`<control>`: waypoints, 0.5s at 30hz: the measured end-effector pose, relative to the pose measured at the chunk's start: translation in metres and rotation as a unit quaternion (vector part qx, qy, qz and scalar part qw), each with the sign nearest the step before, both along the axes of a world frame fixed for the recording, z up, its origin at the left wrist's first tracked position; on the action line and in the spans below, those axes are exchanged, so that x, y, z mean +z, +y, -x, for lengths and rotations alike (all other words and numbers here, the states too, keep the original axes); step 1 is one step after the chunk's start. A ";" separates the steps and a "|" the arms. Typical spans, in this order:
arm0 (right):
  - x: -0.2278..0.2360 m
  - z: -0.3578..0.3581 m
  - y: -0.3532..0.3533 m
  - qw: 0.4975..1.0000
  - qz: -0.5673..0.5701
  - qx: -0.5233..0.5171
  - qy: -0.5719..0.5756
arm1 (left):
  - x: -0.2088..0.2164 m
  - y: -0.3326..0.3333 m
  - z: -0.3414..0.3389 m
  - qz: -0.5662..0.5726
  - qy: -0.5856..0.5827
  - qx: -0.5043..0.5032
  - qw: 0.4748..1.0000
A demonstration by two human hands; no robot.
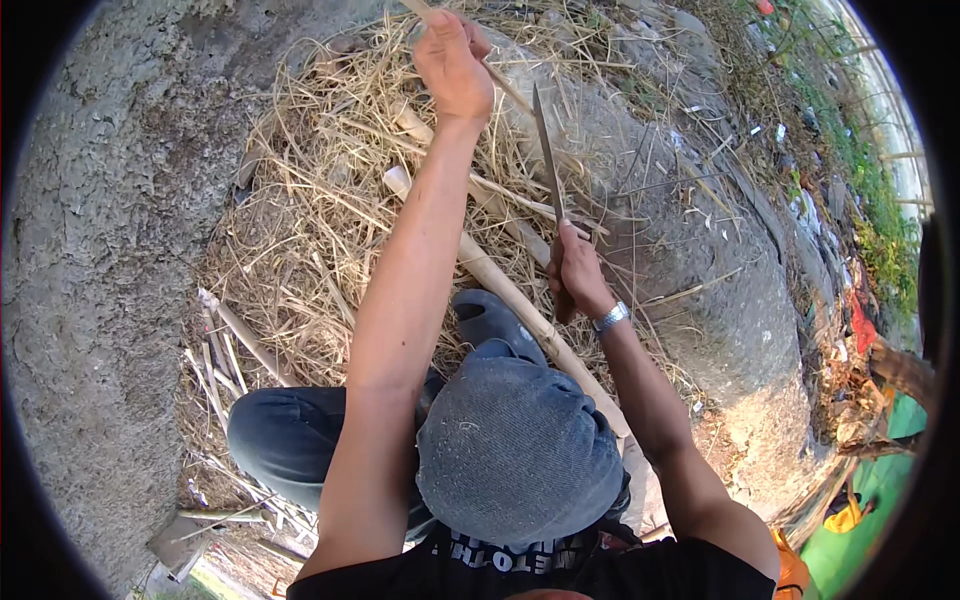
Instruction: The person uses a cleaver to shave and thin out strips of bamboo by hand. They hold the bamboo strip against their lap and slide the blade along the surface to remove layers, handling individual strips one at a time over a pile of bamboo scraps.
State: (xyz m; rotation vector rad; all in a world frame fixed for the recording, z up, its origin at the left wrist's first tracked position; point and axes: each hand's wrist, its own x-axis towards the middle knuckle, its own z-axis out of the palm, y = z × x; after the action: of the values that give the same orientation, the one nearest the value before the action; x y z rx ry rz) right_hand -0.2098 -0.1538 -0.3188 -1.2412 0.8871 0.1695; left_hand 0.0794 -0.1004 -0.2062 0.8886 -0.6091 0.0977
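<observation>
Far out in front, my left hand is closed around a thin, pale bamboo strip, which runs through the grip and slants down to the right. My right hand grips the brown handle of a long knife. Its narrow dark blade points away from me, with the tip close to the strip; I cannot tell whether they touch. Under my left forearm lies a thick bamboo pole, reaching back beside my knee. A second pole lies farther off, partly covered by shavings.
Pale shavings are heaped over the ground before me. A rough grey wall rises on the left, and a large rock lies on the right. Cut sticks rest by my left knee. Green plants grow at far right.
</observation>
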 end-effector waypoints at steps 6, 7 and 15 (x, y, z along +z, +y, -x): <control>0.076 -0.008 -0.008 0.998 0.063 0.002 -0.028 | 0.005 0.009 0.010 -0.062 -0.019 0.073 0.995; 0.092 -0.012 -0.011 0.997 0.065 0.003 -0.031 | 0.006 0.009 0.011 -0.066 -0.012 0.076 0.995; 0.040 -0.005 0.003 0.996 0.039 -0.022 -0.071 | 0.009 -0.007 0.016 -0.051 -0.022 0.077 0.996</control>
State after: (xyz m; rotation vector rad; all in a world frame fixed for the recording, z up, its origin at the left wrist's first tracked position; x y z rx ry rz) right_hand -0.2051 -0.1507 -0.2784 -1.2891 0.8028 0.0108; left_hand 0.0637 -0.1073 -0.1975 1.0341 -0.5911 0.2270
